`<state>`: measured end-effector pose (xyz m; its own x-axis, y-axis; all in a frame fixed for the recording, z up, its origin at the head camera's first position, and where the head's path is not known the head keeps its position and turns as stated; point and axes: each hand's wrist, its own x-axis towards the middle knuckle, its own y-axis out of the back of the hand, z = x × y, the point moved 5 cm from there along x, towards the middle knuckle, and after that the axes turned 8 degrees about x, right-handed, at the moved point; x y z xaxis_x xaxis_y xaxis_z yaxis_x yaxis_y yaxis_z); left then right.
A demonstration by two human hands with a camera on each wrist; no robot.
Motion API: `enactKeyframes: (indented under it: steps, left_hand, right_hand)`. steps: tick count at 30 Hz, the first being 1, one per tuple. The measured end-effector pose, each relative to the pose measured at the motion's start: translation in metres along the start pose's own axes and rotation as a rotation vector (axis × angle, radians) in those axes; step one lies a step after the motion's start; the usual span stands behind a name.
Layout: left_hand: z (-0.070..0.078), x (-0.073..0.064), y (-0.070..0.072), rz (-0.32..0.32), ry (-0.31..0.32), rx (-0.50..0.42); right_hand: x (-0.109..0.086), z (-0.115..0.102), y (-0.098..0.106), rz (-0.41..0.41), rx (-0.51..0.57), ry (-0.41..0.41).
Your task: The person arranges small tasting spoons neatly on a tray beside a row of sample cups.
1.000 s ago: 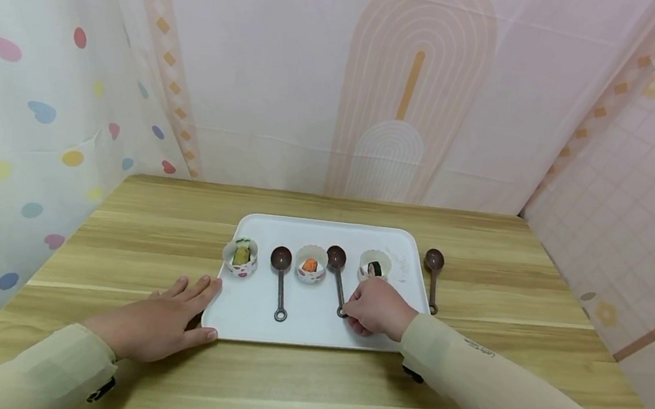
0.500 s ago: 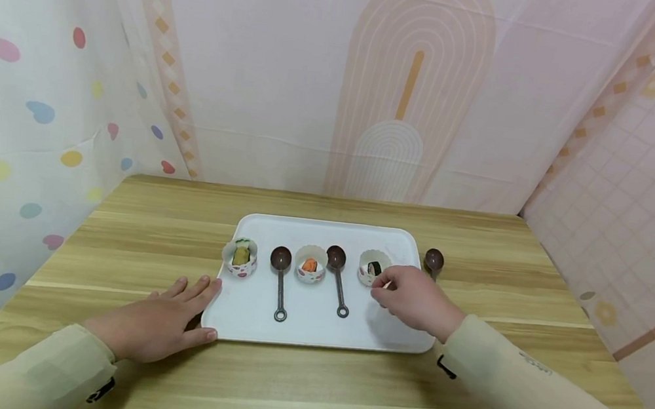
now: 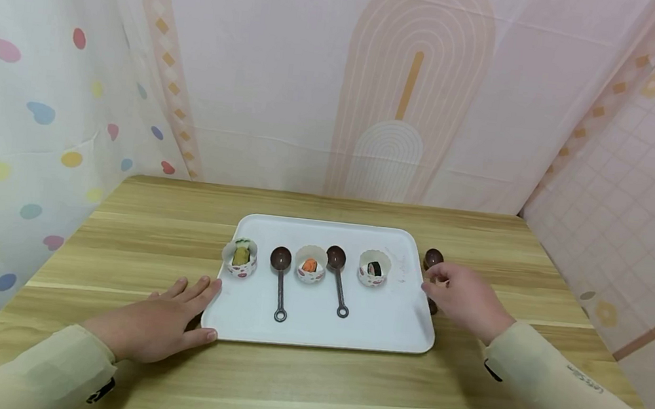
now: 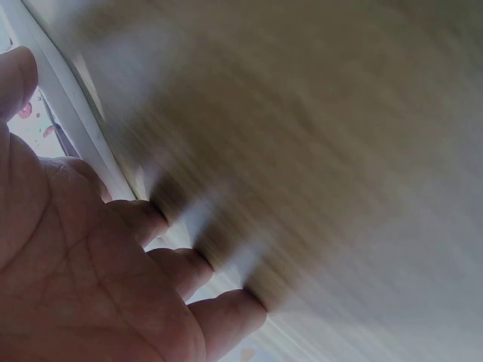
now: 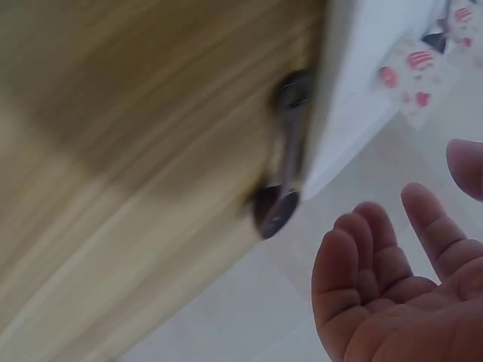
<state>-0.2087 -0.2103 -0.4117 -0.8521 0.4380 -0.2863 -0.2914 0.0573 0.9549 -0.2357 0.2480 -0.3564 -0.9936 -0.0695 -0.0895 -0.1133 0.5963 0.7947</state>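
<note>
My left hand lies flat with fingers spread, its fingertips and thumb at the left edge of the white tray. In the left wrist view, the fingertips press down on the wood. To the tray's right, my right hand hovers over a brown measuring spoon on the tabletop, covering most of its handle. The right wrist view shows this spoon apart from the loosely bent fingers, which hold nothing. On the tray lie two more measuring spoons, one left and one right of the middle paper cup.
A left paper cup holds a greenish-yellow piece. The middle cup contains an orange piece. Inside the right cup sits a black-wrapped sushi-like piece. The wooden table reaches a patterned cloth behind.
My right hand has left the handle of the spoon on the tray and moved right, past the right cup, to above the spoon beside the tray. My left hand has stayed in place.
</note>
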Motion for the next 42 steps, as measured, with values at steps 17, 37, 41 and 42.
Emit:
enactKeyframes:
  steps: [17,37,41,42]
  left_hand:
    - [0.0,-0.001,0.0,0.012,-0.019,-0.011]
    - [-0.001,0.0,-0.002,0.01,-0.019,-0.008]
    - [-0.001,0.0,-0.002,0.019,-0.019,0.003]
    - [-0.001,0.0,-0.002,0.022,-0.019,0.007]
  right_hand:
    - [0.01,0.035,0.0,-0.025,-0.127,-0.005]
    - [0.012,0.039,-0.011,-0.041,-0.203,-0.022]
    - [0.012,0.04,-0.012,-0.045,-0.206,-0.035]
    - [0.012,0.04,-0.012,-0.047,-0.206,-0.038]
